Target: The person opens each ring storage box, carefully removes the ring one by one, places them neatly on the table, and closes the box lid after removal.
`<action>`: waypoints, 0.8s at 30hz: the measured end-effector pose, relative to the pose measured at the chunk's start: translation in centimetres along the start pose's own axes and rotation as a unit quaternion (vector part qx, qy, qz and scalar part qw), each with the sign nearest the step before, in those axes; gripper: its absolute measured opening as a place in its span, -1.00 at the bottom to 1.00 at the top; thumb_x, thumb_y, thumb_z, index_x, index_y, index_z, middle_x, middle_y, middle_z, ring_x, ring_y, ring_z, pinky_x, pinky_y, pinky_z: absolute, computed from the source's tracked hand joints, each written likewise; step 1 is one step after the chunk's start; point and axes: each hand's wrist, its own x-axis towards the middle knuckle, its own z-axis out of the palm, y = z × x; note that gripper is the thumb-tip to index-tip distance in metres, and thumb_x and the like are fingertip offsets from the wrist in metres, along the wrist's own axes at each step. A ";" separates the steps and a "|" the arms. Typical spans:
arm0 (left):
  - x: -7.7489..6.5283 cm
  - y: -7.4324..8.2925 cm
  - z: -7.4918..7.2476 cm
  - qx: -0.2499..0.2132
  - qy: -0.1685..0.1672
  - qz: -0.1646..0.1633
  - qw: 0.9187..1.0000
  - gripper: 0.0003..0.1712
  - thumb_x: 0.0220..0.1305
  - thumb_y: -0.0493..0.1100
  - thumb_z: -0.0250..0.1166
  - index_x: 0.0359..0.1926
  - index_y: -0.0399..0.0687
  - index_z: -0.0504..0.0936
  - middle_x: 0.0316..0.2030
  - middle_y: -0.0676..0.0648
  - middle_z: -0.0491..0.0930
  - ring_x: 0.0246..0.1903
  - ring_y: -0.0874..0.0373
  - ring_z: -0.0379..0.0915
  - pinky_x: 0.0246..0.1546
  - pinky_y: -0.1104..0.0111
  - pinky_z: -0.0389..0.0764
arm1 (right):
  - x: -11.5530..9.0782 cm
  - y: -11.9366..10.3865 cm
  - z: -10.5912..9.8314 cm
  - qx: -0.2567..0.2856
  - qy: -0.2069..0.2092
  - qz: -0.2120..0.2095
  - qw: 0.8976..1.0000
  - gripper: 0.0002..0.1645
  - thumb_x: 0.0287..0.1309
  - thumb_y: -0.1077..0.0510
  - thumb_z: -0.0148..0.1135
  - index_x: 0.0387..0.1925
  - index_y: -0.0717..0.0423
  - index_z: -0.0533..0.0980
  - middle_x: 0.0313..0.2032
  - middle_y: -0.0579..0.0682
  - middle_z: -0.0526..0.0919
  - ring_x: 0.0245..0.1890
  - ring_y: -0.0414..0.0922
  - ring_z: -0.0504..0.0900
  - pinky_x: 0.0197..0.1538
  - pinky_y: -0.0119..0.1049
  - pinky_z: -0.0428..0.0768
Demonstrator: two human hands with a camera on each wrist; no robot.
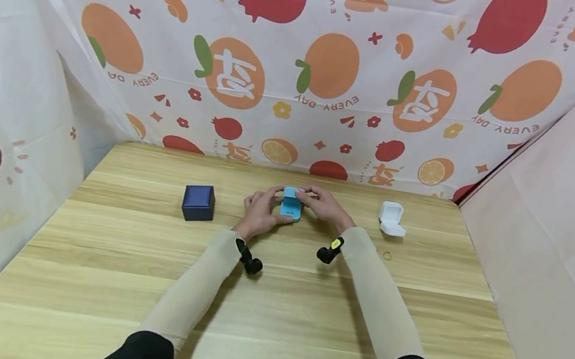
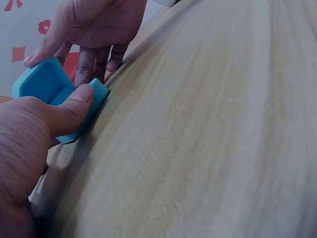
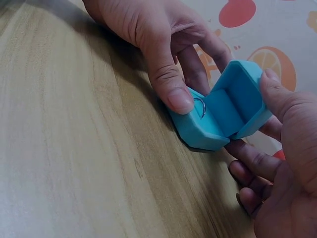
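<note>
A turquoise ring box (image 1: 290, 209) stands with its lid raised on the table, between both hands. My left hand (image 1: 259, 214) grips its base, the thumb pressing the front edge. With the thumb on the lid's upper edge and fingers behind, my right hand (image 1: 326, 206) holds the raised lid. A thin silver ring (image 3: 203, 106) sits in the base's cushion beside the left thumb, as the right wrist view shows. In the left wrist view the left thumb covers part of the base, and the ring is hidden.
To the left sits a closed navy box (image 1: 198, 203). On the right a white ring box (image 1: 392, 219) stands with its lid up, and a thin gold-coloured ring (image 1: 387, 256) lies just in front of it. Printed cloth (image 1: 295, 136) hangs behind the wooden table (image 1: 272, 331).
</note>
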 end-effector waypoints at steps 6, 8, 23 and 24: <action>0.0 0.0 0.1 0.007 0.008 0.002 1.000 -0.03 0.15 0.10 0.52 0.50 0.11 0.25 0.32 -0.09 0.57 0.23 -0.11 0.25 0.37 -0.04 -0.12 | 0.1 0.2 0.1 0.006 0.000 -0.016 1.000 -0.45 0.47 -0.28 0.01 0.12 0.03 0.55 0.25 0.08 0.60 0.28 0.09 0.57 0.43 0.06 0.43; 0.0 0.0 0.2 0.006 0.008 0.001 1.000 -0.02 0.14 0.11 0.52 0.50 0.10 0.26 0.32 -0.09 0.57 0.22 -0.11 0.26 0.37 -0.04 -0.12 | 0.1 0.3 0.1 0.007 -0.001 -0.017 1.000 -0.46 0.49 -0.26 0.01 0.12 0.04 0.55 0.25 0.09 0.59 0.29 0.08 0.57 0.42 0.03 0.45; -0.2 -0.3 0.3 0.006 0.008 0.010 1.000 0.04 0.09 0.12 0.56 0.51 0.10 0.25 0.31 -0.10 0.58 0.18 -0.11 0.27 0.37 -0.06 -0.13 | 0.2 0.4 0.5 0.016 0.013 -0.004 1.000 -0.42 0.46 -0.29 0.03 0.17 0.04 0.55 0.32 0.10 0.56 0.34 0.09 0.55 0.43 0.01 0.45; -0.3 -0.3 0.3 0.005 0.008 0.009 1.000 0.03 0.10 0.14 0.55 0.51 0.10 0.25 0.31 -0.10 0.58 0.18 -0.11 0.27 0.37 -0.05 -0.13 | 0.2 0.4 0.5 0.018 0.014 -0.004 1.000 -0.42 0.46 -0.29 0.03 0.17 0.04 0.55 0.31 0.10 0.57 0.34 0.09 0.55 0.43 0.02 0.45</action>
